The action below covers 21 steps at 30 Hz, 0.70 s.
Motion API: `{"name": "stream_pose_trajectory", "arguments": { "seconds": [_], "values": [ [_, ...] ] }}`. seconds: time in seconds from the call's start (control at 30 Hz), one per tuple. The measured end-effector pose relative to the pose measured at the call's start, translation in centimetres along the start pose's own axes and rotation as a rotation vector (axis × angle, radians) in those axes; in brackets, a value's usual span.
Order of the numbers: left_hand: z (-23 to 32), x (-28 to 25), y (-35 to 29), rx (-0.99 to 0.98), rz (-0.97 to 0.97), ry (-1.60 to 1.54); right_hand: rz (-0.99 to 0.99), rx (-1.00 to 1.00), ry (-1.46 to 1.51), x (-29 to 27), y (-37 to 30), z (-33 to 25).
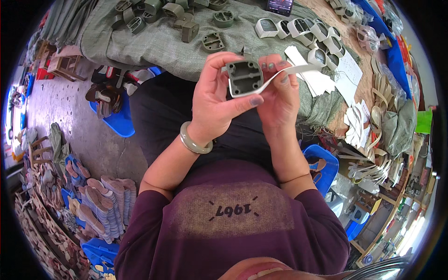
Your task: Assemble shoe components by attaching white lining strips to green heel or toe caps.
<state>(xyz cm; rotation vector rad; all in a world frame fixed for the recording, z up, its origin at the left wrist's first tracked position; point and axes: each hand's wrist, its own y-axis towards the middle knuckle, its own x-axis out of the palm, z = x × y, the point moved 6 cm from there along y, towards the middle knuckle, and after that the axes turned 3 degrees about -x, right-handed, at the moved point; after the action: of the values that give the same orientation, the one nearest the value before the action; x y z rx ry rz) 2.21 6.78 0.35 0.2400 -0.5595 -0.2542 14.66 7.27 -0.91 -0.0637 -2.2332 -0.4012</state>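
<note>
My left hand (212, 88) is closed around a dark green block heel (244, 76), its hollow ribbed face turned up. A white strip (298, 70) lies along the heel's near side and its loose end reaches out to the right. My right hand (282, 93) has its fingers closed on this strip, close to the heel's right side. Beyond my hands, bare dark green heels (223, 18) sit on the cloth-covered table (100, 35). White-wrapped heels (298, 27) are grouped to their right, with a fan of white strips (322, 84) nearer me.
A phone (280, 6) lies at the table's far edge. More pale strips (358, 122) lie on the right. Blue bins (122, 114) stand on the floor on both sides. Stacked shoe soles (100, 205) fill the lower left, and a wooden stool (67, 62) stands left of the table.
</note>
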Motion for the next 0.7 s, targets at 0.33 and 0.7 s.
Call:
{"name": "stream_pose_trajectory", "arguments": {
  "seconds": [0.33,0.7],
  "values": [
    [2.4,0.5,0.2,0.188,-0.201,0.487,-0.149,0.116,0.024,0.1,0.1,0.2],
    [0.5,0.4,0.0,-0.054,-0.227,0.217,-0.224,0.110,-0.142,1.4,-0.7,-0.5]
  ]
}}
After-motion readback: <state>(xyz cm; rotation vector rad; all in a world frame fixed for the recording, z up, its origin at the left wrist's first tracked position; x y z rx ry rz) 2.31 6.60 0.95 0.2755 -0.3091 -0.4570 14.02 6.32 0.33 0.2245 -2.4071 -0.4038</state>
